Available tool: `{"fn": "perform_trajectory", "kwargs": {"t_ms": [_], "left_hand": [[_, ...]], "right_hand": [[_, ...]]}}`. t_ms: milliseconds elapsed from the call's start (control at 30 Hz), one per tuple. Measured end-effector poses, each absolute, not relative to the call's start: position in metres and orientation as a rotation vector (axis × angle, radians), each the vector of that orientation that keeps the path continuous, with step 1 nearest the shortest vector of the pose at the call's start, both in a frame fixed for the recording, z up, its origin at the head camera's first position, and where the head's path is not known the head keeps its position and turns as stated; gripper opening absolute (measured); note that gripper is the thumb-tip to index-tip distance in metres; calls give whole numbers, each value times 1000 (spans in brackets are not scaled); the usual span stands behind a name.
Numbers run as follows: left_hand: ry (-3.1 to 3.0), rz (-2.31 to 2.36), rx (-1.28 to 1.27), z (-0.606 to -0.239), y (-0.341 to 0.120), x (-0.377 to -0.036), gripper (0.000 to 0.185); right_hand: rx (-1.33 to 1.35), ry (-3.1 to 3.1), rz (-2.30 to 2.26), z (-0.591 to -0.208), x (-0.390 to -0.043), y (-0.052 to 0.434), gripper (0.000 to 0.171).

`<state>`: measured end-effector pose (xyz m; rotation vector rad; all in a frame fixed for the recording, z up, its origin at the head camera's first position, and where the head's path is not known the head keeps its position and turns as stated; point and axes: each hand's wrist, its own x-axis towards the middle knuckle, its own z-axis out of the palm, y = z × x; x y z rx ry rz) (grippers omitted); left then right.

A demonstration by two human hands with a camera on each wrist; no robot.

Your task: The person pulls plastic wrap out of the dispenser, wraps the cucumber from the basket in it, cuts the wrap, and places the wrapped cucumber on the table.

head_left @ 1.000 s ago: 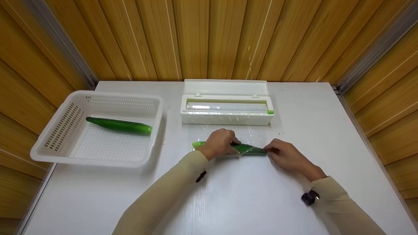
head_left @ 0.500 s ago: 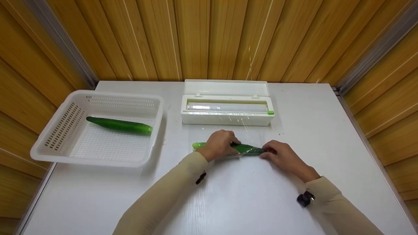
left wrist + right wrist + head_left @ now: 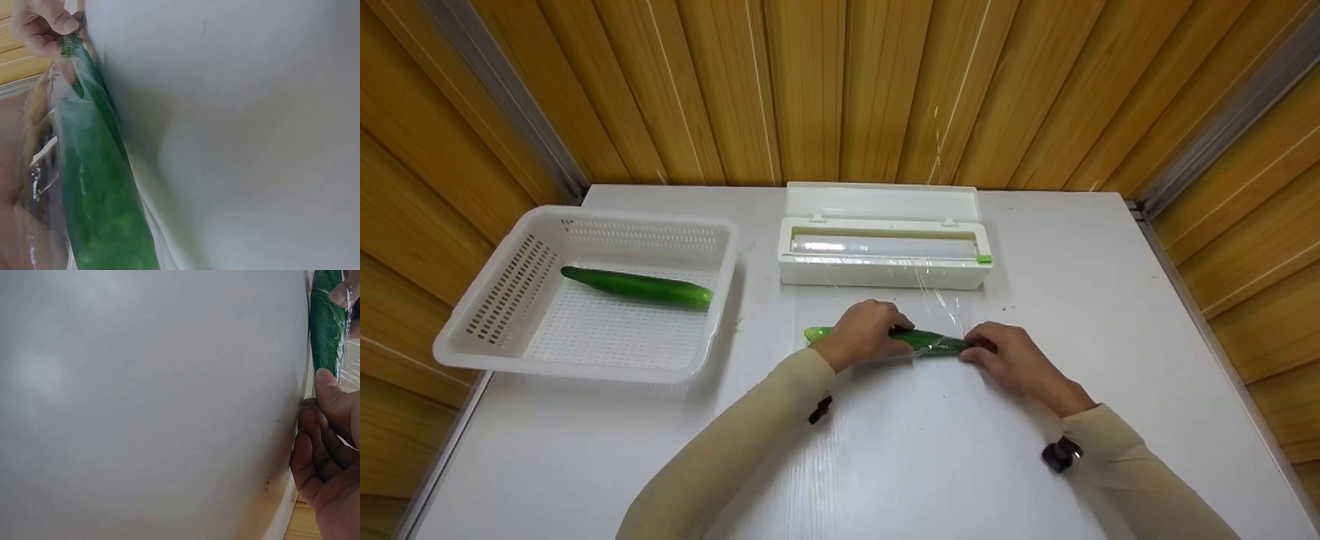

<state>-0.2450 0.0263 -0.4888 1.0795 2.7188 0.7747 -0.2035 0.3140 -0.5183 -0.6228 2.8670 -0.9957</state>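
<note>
The cucumber (image 3: 921, 340) is best held steady on the table (image 3: 930, 457) while the cling film (image 3: 944, 303) is drawn snugly round it; the narrow dark end seems to be the part now being covered. The film is best smoothed from the middle outward, so that little air is trapped, and folded closely about the tip rather than bunched. A hard pull is to be avoided, since the film looks thin and could be torn, or the cucumber rolled out of line; light, even pressure is called for. The cucumber is laid near the middle of the table, roughly along the line of the far edge. Its middle is held under the left hand (image 3: 862, 331), the grip closed to about the cucumber's thickness, with the thumb laid on the film; the pale end is seen beyond that hand, toward the left edge. The narrow tip is pinched by the right hand (image 3: 1014, 360), thumb against curled fingers with hardly any gap; how much film is caught there cannot be told. Nearer the far edge, the box (image 3: 885, 277) is set with its lid raised, and a second cucumber (image 3: 637, 289) is held in the basket (image 3: 562, 367) by the left edge.
</note>
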Motion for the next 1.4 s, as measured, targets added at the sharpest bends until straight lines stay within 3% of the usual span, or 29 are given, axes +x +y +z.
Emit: {"fn": "perform_trajectory", "kwargs": {"t_ms": [600,933,1167,1400], "left_hand": [[2773,1208,1037,-472,-42,-224,16],[2766,877,1086,-457,-84,-200,35],[2784,687,1005,-456,-98,-194,30],[2830,649,1109,-457,-101,-193,15]], "right_hand": [[-542,2872,-966,-523,-202,315,14],[-614,2890,-949,-522,-203,314,13],[-623,2883,-952,-521,-204,315,13],[-610,2882,-939,-519,-206,314,14]]}}
